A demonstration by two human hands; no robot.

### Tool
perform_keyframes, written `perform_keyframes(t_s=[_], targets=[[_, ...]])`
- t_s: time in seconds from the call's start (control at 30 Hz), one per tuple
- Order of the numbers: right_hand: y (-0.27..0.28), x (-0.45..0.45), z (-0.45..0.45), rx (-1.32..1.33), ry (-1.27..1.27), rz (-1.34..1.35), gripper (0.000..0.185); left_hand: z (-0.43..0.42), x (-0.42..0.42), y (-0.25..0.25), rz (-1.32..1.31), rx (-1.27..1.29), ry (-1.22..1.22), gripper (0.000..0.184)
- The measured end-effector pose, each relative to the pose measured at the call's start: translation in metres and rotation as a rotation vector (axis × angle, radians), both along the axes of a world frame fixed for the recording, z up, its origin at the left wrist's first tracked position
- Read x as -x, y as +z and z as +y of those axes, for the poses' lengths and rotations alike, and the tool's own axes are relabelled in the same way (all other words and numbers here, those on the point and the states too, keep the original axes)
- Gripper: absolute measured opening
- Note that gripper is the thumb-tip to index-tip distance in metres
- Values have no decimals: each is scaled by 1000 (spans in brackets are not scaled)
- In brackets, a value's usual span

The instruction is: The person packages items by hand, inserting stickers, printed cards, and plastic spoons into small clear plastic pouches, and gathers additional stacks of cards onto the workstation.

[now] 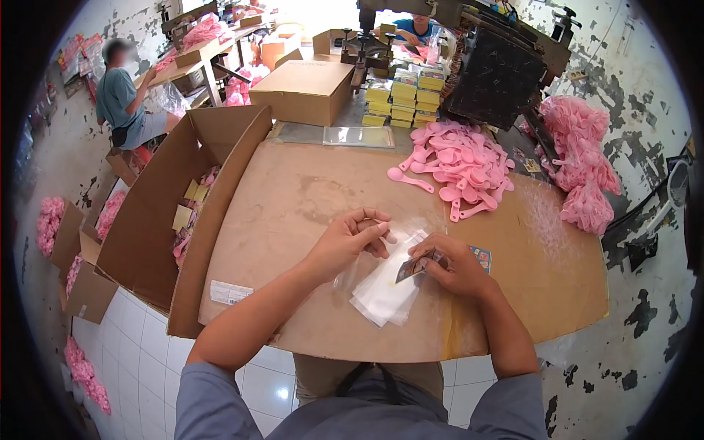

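Observation:
My right hand (456,265) pinches a small dark printed card (413,268) above a fanned stack of clear plastic bags (383,297). Another blue printed card (481,258) shows on the tabletop just behind that hand. My left hand (353,240) is over the upper left of the bags, its thumb and fingers curled together. Whether a thin clear film is between them I cannot make out. Beyond my hands lies a heap of pink plastic measuring spoons (463,163) on the cardboard-covered table (293,209).
An open cardboard box (139,227) with packed pieces stands along the left edge. Behind are a closed carton (302,88), stacks of yellow-edged cards (403,95) and a black machine (493,92). Bagged pink spoons (579,147) lie at right. Two people sit farther back.

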State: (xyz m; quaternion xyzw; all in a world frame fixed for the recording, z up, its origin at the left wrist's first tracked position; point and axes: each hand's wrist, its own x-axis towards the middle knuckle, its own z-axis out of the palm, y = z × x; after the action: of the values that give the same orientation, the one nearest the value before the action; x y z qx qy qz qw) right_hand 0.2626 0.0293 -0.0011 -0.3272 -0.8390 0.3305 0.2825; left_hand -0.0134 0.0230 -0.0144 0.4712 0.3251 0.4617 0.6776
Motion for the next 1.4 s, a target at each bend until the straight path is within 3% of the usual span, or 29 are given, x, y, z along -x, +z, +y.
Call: perform_keyframes(t_s=[0.13, 0.23, 0.33, 0.53, 0.63, 0.73, 0.83, 1.13, 1.4], targets=[[-7, -9, 5, -76, -103, 36, 20, -4, -2, 4, -7, -32, -13, 30], [-11, -5, 3, 154, -347, 203, 21, -6, -3, 7, 21, -56, -22, 34], [-8, 3, 7, 98, -340, 436, 25, -6, -5, 8, 36, -74, -30, 34], [-2, 7, 4, 166, -293, 560, 30, -8, -9, 1, 126, -142, -32, 36], [1, 8, -3, 190, -274, 537, 31, -11, -13, -2, 172, -194, -27, 36], [-6, 2, -1, 22, -241, 261, 34, -14, -14, 1, 217, -212, -20, 34], [0, 2, -2, -56, -183, 183, 34, -16, -15, 0, 290, -232, 7, 33], [-4, -2, 2, -77, -208, 339, 27, -17, -15, 4, 289, -218, 29, 33], [3, 1, -2, -128, -183, 280, 25, -23, -14, 17, 388, -227, -27, 34]])
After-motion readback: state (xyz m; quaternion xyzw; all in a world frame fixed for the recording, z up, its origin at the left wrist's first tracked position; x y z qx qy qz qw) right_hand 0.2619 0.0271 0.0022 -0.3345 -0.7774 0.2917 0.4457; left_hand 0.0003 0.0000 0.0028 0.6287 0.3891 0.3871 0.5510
